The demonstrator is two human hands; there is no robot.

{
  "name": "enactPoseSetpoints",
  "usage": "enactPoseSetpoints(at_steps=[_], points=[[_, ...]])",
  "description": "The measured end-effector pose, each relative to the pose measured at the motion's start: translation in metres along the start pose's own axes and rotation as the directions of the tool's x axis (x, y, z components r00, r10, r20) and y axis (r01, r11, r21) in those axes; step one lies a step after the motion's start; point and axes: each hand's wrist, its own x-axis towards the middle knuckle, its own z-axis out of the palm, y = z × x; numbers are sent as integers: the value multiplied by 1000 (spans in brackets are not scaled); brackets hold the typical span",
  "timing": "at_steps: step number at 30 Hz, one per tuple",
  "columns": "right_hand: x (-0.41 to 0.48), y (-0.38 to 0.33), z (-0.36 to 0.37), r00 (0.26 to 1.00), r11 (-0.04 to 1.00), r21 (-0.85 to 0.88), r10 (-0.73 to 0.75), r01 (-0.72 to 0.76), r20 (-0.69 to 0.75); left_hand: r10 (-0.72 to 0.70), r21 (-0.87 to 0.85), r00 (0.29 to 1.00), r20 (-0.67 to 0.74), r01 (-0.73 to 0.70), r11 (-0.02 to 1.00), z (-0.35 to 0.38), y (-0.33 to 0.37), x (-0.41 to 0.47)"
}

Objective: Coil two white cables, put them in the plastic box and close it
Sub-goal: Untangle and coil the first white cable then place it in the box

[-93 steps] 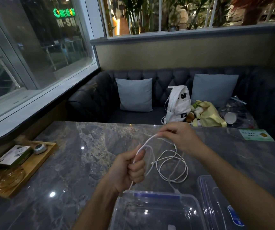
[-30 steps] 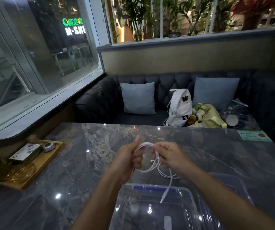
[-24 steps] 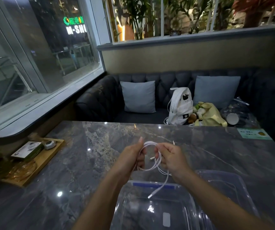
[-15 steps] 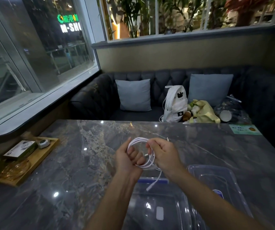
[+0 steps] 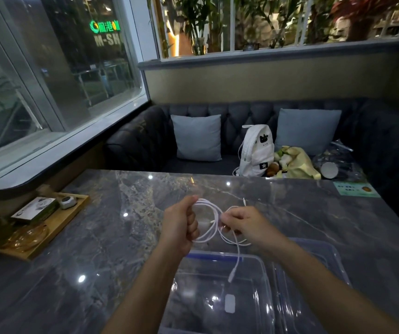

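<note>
A white cable [image 5: 214,219] is looped into a coil held in the air above the grey marble table [image 5: 126,237]. My left hand [image 5: 180,222] is closed on the coil's left side. My right hand [image 5: 244,224] pinches its right side. One loose end with a plug [image 5: 231,277] hangs down over the clear plastic box [image 5: 261,263], which stands open at the table's near edge. The box's clear lid [image 5: 331,259] lies just right of it, partly under my right forearm. Whether the loops are one cable or two, I cannot tell.
A wooden tray [image 5: 73,210] with a booklet, a small device and an amber glass dish sits at the table's left edge. A green card [image 5: 355,189] lies at the far right. Behind the table a dark sofa holds cushions, a white backpack [image 5: 257,153] and bags.
The long loose loops have been gathered into a compact coil between both hands. In the last half second the hands drew slightly apart and the hanging end dropped lower over the box.
</note>
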Motion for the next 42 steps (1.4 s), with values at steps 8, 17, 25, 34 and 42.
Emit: enactPoseSetpoints(at_steps=[8,17,25,34,42], points=[[-8,-2,-27,922,977,125,116,-172,369,54,44,989,-138,-48,998,-11,0,5],[1,-12,-12,998,735,678,-44,-3,51,-27,33,996,-82,30,999,1,-21,8],[7,2,5,989,988,121,-85,100,-125,-135,-63,990,-38,132,989,2,-26,12],[11,24,12,964,974,46,-213,223,-156,-202,-60,965,166,215,975,20,-22,-1],[5,35,5,970,969,49,-242,241,13,-276,-150,945,173,302,941,13,-14,1]])
